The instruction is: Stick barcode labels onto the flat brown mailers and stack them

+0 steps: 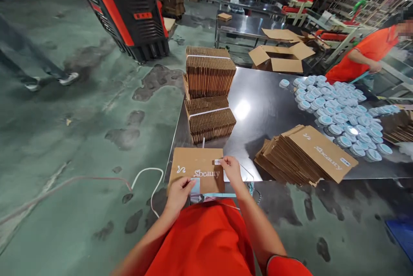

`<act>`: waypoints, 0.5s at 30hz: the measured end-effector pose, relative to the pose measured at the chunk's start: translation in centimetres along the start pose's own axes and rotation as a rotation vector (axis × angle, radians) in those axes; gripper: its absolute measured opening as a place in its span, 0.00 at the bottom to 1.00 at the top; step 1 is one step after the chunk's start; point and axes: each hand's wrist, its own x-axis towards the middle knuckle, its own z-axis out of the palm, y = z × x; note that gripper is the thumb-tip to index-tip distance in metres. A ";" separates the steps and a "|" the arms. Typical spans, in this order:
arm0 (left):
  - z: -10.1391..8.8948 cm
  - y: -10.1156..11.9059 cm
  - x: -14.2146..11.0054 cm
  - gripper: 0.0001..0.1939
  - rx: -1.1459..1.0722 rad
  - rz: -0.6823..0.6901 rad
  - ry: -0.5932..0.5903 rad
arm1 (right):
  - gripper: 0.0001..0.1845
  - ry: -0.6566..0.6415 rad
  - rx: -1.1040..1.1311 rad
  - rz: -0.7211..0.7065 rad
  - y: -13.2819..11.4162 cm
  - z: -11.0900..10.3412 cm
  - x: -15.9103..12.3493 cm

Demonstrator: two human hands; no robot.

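A flat brown cardboard box (197,158) printed "beauty" in white lies at the table's near edge, in front of my body. My right hand (231,170) is at its upper right corner, thumb and finger pinched on a small white barcode label (217,162) against the cardboard. My left hand (178,193) is closed at the lower edge, with its thumb on a pale blue sheet (195,185) that looks like label backing. Part of that sheet hangs below the box, partly hidden. To the right, a slanted pile of flat boxes (322,151) has a similar label on its top one.
Two strapped bundles of folded cardboard (211,117) stand beyond the box on the metal table (248,91). Many round pale blue tins (342,117) spread across the right side. An open carton (280,57) sits farther back. A co-worker in orange (364,54) works at far right.
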 end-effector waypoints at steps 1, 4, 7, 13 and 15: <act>0.0 -0.5 0.4 0.20 -0.001 -0.018 0.012 | 0.12 -0.014 -0.023 0.005 0.5 0.3 0.2; 0.0 -1.4 0.9 0.20 -0.005 -0.031 0.026 | 0.10 -0.013 -0.091 0.003 1.3 1.0 0.2; -0.1 -1.4 0.7 0.19 -0.020 -0.027 0.038 | 0.08 -0.013 -0.110 0.005 1.4 1.2 0.2; -0.1 -1.4 0.4 0.19 -0.096 -0.075 0.029 | 0.08 -0.014 -0.221 -0.007 1.1 1.5 0.0; 0.0 -1.5 0.4 0.19 -0.107 -0.079 0.022 | 0.08 0.000 -0.273 -0.042 0.8 1.7 -0.3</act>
